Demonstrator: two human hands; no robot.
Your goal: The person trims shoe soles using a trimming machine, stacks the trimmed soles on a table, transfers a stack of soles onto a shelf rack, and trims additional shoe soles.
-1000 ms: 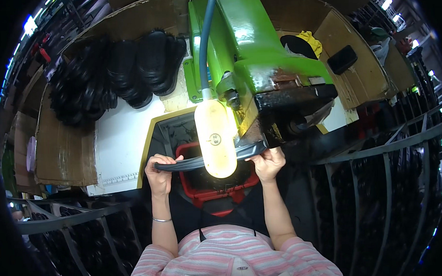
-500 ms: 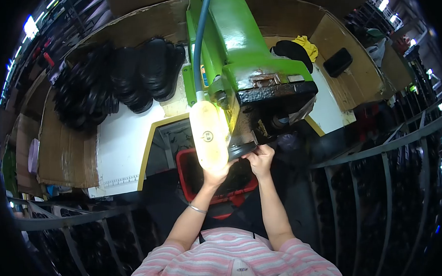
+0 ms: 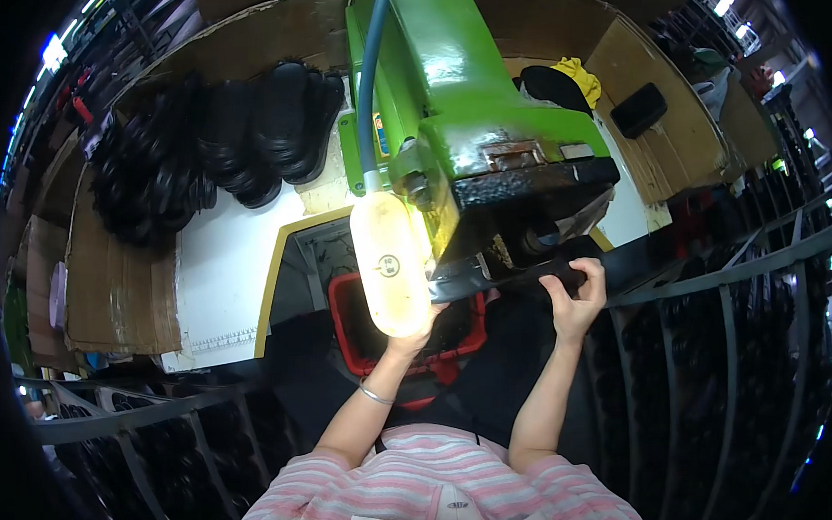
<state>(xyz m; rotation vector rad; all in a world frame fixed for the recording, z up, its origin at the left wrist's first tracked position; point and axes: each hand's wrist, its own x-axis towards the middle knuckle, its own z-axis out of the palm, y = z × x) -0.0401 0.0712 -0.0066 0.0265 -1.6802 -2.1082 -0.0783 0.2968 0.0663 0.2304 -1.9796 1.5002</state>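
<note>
A green machine (image 3: 469, 84) with a black head (image 3: 537, 184) stands in front of me. A glowing oval lamp (image 3: 391, 293) hangs on its left side and covers most of my left hand (image 3: 417, 338). That hand grips a black shoe sole (image 3: 458, 286) under the machine head; only a fingertip and the back of the hand show. To the right, my right hand (image 3: 578, 302) is raised beside the machine's lower part, thumb and bent fingers apart, with nothing visible between them. Whether it touches the dark edge behind it, I cannot tell.
Stacked black soles (image 3: 287, 122) lie on the white table (image 3: 220, 285) at left, inside cardboard walls (image 3: 124, 288). A red bin (image 3: 345, 336) sits below the machine. A yellow cloth (image 3: 576, 80) and a black block (image 3: 639, 111) are at right. Metal rails (image 3: 728, 277) flank me.
My right hand has let go of the sole and moved right, its fingers spreading. My left hand stays behind the lamp at the sole. The view has shifted slightly.
</note>
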